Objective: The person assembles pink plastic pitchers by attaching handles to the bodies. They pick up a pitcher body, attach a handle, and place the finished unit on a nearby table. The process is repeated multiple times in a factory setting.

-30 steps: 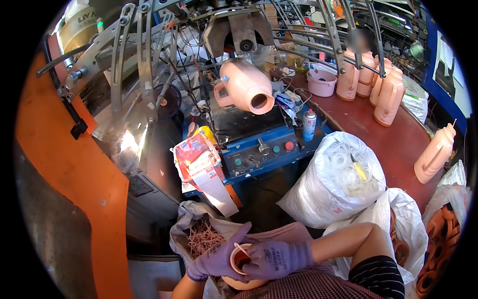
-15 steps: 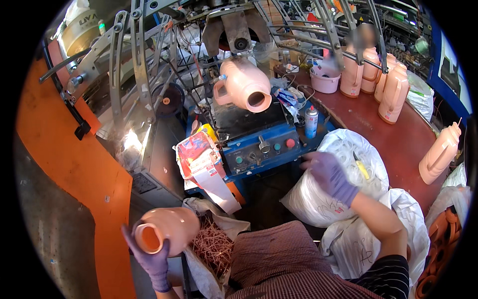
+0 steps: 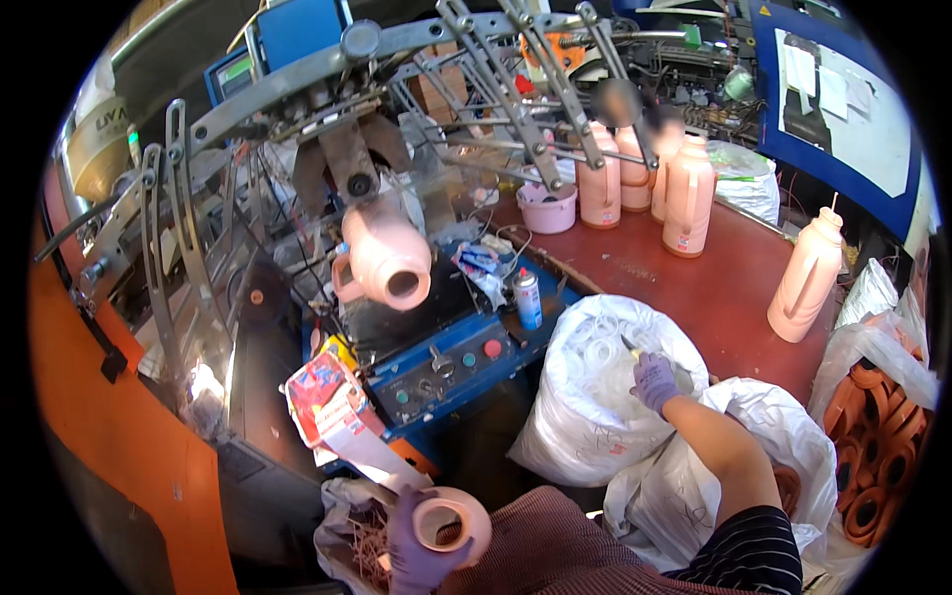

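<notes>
My left hand (image 3: 412, 550), in a purple glove, holds a pink thermos flask shell (image 3: 478, 531) by its side, its round open mouth turned up toward me. Below it, a sack of thin pinkish trimmings (image 3: 369, 555) is partly covered. My gloved right hand (image 3: 654, 383) is closed on the yellow handle of a small knife (image 3: 633, 348), whose dark blade sticks out past the fingers. Under that hand is a white sack (image 3: 555, 416) filled with clear plastic rings (image 3: 607, 357). Another pink shell with a handle (image 3: 389, 260) sits sideways on the machine ahead.
Several pink flasks (image 3: 686, 203) stand on the red-brown table (image 3: 734, 288), beside a pink bucket (image 3: 547, 210). A spray can (image 3: 528, 300) stands near the blue control panel (image 3: 451, 365). Metal linkage arms (image 3: 526, 94) hang overhead. Orange-brown parts (image 3: 873, 446) fill a bag at right.
My right hand has come down onto the knife on the ring sack and closed on its handle. My left hand has brought the flask shell closer to my lap. The view has turned right.
</notes>
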A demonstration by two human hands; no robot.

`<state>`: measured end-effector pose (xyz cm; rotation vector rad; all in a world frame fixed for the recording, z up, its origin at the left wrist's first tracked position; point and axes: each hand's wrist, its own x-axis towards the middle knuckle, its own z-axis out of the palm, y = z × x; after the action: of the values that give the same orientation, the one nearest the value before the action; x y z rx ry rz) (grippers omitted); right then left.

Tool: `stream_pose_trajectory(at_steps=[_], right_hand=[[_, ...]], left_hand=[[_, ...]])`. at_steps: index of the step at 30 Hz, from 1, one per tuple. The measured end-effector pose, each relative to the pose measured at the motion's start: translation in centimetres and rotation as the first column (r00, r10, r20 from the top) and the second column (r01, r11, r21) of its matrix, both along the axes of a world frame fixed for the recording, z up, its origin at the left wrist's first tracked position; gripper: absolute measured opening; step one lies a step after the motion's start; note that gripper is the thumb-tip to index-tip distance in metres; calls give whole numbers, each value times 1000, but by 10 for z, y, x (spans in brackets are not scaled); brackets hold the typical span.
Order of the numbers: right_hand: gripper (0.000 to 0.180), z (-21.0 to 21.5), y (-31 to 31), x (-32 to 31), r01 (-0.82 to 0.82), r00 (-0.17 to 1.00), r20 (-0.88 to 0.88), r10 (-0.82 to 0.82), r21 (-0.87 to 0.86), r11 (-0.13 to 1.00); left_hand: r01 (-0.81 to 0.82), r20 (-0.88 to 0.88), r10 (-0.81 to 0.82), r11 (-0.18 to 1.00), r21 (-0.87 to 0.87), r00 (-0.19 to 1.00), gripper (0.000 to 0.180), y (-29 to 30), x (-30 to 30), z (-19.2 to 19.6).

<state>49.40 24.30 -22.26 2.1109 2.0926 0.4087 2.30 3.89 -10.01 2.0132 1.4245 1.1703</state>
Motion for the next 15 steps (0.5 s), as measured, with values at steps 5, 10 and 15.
stream_pose_trajectory(at_steps=[5, 10, 15], right_hand=[[36, 3, 21, 8, 49, 980, -191, -58, -49, 998], [31, 36, 20, 36, 172, 678, -708, -198, -109, 979], [31, 52, 25, 39, 114, 465, -875, -135, -92, 989]], left_hand=[[13, -196, 12, 991, 130, 981, 96, 9, 20, 15], [-44, -115, 62, 986, 158, 991, 97, 21, 16, 11], [-33, -70, 38, 997, 73, 997, 95, 28, 17, 19]])
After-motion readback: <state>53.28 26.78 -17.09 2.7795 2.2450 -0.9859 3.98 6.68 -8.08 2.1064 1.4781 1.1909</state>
